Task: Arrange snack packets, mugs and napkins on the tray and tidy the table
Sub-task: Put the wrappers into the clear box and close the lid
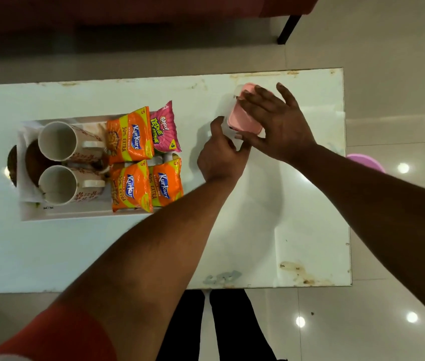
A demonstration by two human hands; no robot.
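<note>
We find the pink-lidded box [237, 118] on the bench [297, 217], right of the tray [63, 216], under both hands. The right hand [279, 126] presses flat on the lid, fingers [254, 101] straight. The left hand [219, 155] grips the tray-side edge (thumb far, fingers near). Snack packets [130, 136] and mugs [57, 142] sit in the tray.

I read "Kurkure", "Masala Munch" and "50% EXTRA" on the far orange foil snack packet [130, 135], the near left orange packet [131, 186] and the near right orange packet [165, 186], each with a "5" at a corner. The pink foil snack packet [165, 126] says "Bingo!", "Tedhe Medhe" and "5".
</note>
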